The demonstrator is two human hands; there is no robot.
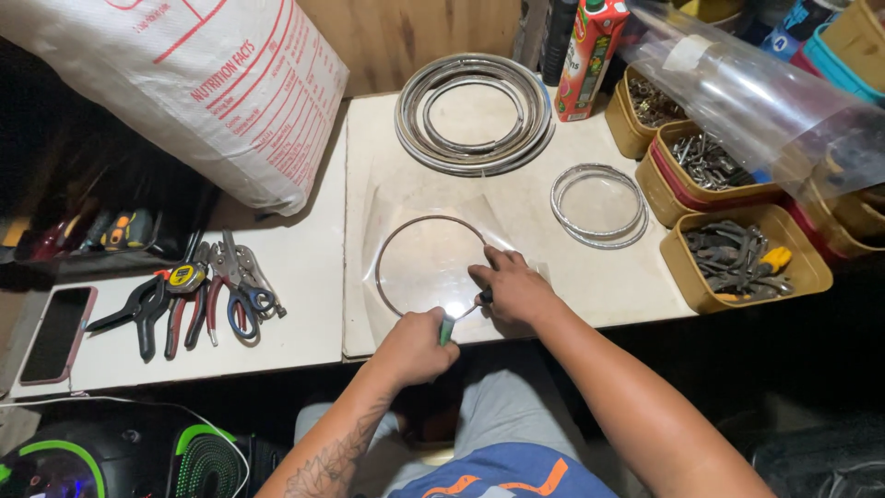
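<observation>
One metal ring (429, 267) lies flat on a clear plastic sheet (516, 217) at the near edge of the pale table (369, 138), directly in front of the person; being round, it shows no long axis, and its open gap faces the near edge, between the two hands. The left hand (415, 346) is closed in a fist around one green-handled tool (448, 327), whose long axis runs from the near edge up and away toward the ring's ends, its tip lost in glare. The right hand (516, 288) rests on the sheet with fingers curled, pinching the ring's near-right end; the grip point itself is partly hidden. Beyond the ring, one stack of large metal hoops (475, 111) sits at the far edge, count within it not readable, and one smaller set of rings (599, 205) lies to its right. Three yellow trays (687, 267) of dark metal parts line the right side. On the lower white board (304, 277) to the left lie about five pliers and clamps (194, 300), one phone (57, 332), and one large printed white sack (203, 88) behind them.
</observation>
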